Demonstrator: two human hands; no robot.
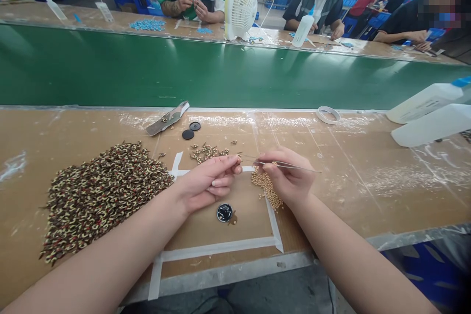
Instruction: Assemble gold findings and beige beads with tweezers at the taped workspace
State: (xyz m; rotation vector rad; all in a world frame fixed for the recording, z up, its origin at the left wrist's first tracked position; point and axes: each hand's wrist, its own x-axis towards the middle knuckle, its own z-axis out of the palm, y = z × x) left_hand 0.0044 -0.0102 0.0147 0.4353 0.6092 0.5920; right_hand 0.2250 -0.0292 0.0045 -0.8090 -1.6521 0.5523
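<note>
My left hand (211,181) pinches a small brown and cream piece, mostly hidden by the fingertips. My right hand (289,171) is closed on thin metal tweezers (294,165), whose tips point left toward that piece. Under the right hand lies a heap of small tan beads (270,191). Below the left hand sits a small round dish of dark glossy liquid (224,212), with a brown smear beside it. A large pile of brown and cream pieces (106,196) spreads to the left. A smaller group of similar pieces (208,153) lies just beyond my left hand.
White tape (221,247) outlines the work area. Two black lids (188,134) and a camouflage-patterned strip (167,118) lie behind. A tape roll (328,115) and plastic bottles (430,125) are at right. Beyond the green belt (147,68), people work near a fan (241,5).
</note>
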